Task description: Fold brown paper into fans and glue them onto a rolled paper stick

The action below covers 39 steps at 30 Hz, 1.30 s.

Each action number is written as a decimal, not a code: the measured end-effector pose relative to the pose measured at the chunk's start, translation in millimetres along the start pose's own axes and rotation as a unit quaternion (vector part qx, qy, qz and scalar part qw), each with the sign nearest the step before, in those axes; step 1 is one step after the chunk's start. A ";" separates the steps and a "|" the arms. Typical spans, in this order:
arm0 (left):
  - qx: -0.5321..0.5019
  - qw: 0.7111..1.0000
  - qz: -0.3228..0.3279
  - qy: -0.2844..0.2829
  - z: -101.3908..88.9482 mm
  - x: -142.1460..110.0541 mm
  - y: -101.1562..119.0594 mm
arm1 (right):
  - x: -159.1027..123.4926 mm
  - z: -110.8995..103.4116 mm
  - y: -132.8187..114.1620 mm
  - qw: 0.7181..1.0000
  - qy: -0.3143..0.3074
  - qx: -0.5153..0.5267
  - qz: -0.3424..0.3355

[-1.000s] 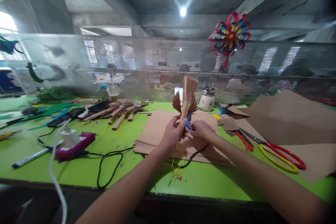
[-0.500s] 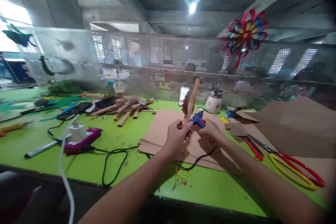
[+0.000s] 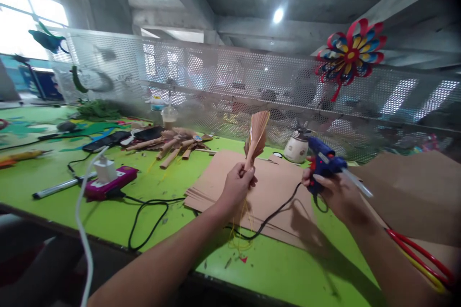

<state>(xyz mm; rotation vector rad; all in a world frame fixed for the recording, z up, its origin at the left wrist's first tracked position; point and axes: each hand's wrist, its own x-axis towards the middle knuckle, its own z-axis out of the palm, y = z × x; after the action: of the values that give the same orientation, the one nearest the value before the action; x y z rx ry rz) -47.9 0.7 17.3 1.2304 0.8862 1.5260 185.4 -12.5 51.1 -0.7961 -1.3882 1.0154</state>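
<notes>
My left hand [image 3: 240, 182] is closed around the narrow stem of a folded brown paper fan-like piece [image 3: 258, 136], its pleats spreading upward. Yellow thread [image 3: 242, 230] dangles below that hand. In my right hand [image 3: 333, 192] is a blue glue gun [image 3: 324, 158], held up off the table, with a clear glue stick [image 3: 358, 183] jutting from its rear. Its black cord [image 3: 268, 223] runs down across a stack of brown paper sheets [image 3: 216, 168], which lies under both hands.
Several rolled brown paper pieces [image 3: 173, 146] lie at the back left. A purple power strip [image 3: 124, 180] with a white plug and a silver marker [image 3: 59, 188] sit left. Behind stand a white bottle [image 3: 296, 147] and a perforated screen [image 3: 216, 76]. Scissors handles [image 3: 421, 254] show right.
My right hand has pulled the glue gun away from the paper piece, to the right and up. My left hand has turned the piece so its pleats show.
</notes>
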 end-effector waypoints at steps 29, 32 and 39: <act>-0.110 0.977 -0.113 -0.142 0.9 -13.3 6.4 | -21.1 4.6 17.5 0.986 -0.154 -0.012 0.067; -0.115 0.975 -0.113 -0.151 0.5 -13.7 6.3 | -20.6 6.6 16.5 0.986 -0.151 -0.016 0.061; -0.134 0.968 -0.128 -0.168 3.0 -15.4 7.9 | -21.2 11.2 11.8 0.987 -0.141 -0.011 0.076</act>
<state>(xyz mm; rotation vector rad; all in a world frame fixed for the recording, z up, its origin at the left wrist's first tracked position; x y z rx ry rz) -46.2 -16.4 21.0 1.0869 0.5676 1.1449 174.9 -28.7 32.6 -0.8067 -1.5994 1.2724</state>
